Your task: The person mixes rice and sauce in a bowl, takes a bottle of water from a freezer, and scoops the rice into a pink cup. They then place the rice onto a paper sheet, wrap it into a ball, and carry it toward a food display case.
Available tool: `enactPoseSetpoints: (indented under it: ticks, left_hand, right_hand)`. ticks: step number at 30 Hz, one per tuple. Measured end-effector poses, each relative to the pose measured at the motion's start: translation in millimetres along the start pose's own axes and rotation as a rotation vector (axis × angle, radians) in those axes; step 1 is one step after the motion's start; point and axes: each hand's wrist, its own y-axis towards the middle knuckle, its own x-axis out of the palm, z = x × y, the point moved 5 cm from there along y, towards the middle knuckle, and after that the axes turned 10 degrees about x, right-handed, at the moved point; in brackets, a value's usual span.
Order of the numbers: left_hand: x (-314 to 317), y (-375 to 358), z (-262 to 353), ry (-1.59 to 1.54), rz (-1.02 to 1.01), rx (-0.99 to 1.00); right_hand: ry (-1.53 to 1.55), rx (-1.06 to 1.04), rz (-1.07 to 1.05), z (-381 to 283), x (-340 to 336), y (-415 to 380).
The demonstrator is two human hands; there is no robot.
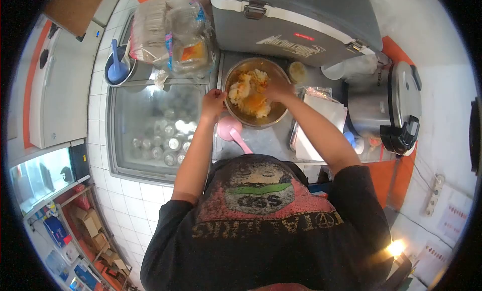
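Note:
A round metal bowl (232, 72) holds white rice (240, 90) with patches of orange-yellow seasoning or sauce (257, 101). My left hand (215, 101) grips the bowl's left rim, fingers closed on it. Reaching over the right side, my right hand (277, 89) is inside the bowl at the rice; its fingers are blurred, and whether they hold anything is hidden. A pink scoop (229, 128) lies just below the bowl, its handle pointing towards my body. Close to the bowl's upper right stands a small lidded tub (297, 72) with pale yellow contents.
Behind the bowl is a large grey cooler box (301, 27). To the right are sheets of wrapping paper (321, 115) and a big rice cooker (374, 102). Left lies a glass-topped freezer (145, 120) with cans inside, packaged containers (188, 47) and a pot with a blue ladle (118, 70).

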Motion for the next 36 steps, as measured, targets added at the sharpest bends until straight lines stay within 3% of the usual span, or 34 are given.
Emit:
enactPoseSetpoints:
  ticks: [1, 5, 11, 14, 18, 19, 21, 23, 26, 31, 35, 36]
  left_hand:
    - [-0.7, 4.3, -1.1, 0.015, 0.010, 0.014]
    - [3.1, -4.4, 5.3, -0.092, -0.012, -0.044]
    - [4.3, -3.1, 16.3, -0.029, 0.007, -0.087]
    - [1.4, -7.5, 7.8, -0.027, 0.007, -0.071]
    - [-1.1, -5.0, 5.9, -0.102, -0.025, -0.120]
    - [-1.5, -6.1, 5.0, -0.138, -0.039, -0.126]
    - [-0.8, -7.4, 5.1, -0.122, -0.030, -0.113]
    - [-0.5, -9.8, 6.9, -0.104, -0.020, -0.097]
    - [-0.5, -10.7, 7.9, -0.030, 0.026, -0.110]
    - [0.5, -12.6, 8.3, -0.125, 0.018, -0.097]
    - [1.2, -12.0, 9.7, -0.110, 0.027, -0.021]
    - [1.9, -11.7, 12.9, -0.082, 0.025, -0.041]
  right_hand:
    - [-0.028, 0.008, -0.169, -7.1, -34.0, -11.1]
    - [0.141, 0.119, -0.060, -26.1, -76.7, -22.1]
    - [0.036, 0.066, -0.070, -36.1, 32.9, -30.5]
    - [-0.041, -0.060, -0.118, -20.5, 22.7, -10.8]
    - [0.005, -0.040, -0.070, -33.9, -62.7, -14.8]
    - [0.127, 0.069, -0.125, -34.8, -65.9, -6.9]
    - [0.255, 0.177, -0.173, -36.7, -51.7, -0.9]
    - [0.051, 0.082, -0.154, -37.6, 5.5, 5.4]
    - [0.041, 0.009, -0.215, -21.4, 45.7, 16.5]
    - [0.043, 0.127, -0.263, 24.5, -59.1, -0.8]
    - [0.008, 0.136, -0.210, 45.9, -12.5, 19.8]
    - [0.065, 0.019, -0.074, 26.5, -6.9, 13.6]
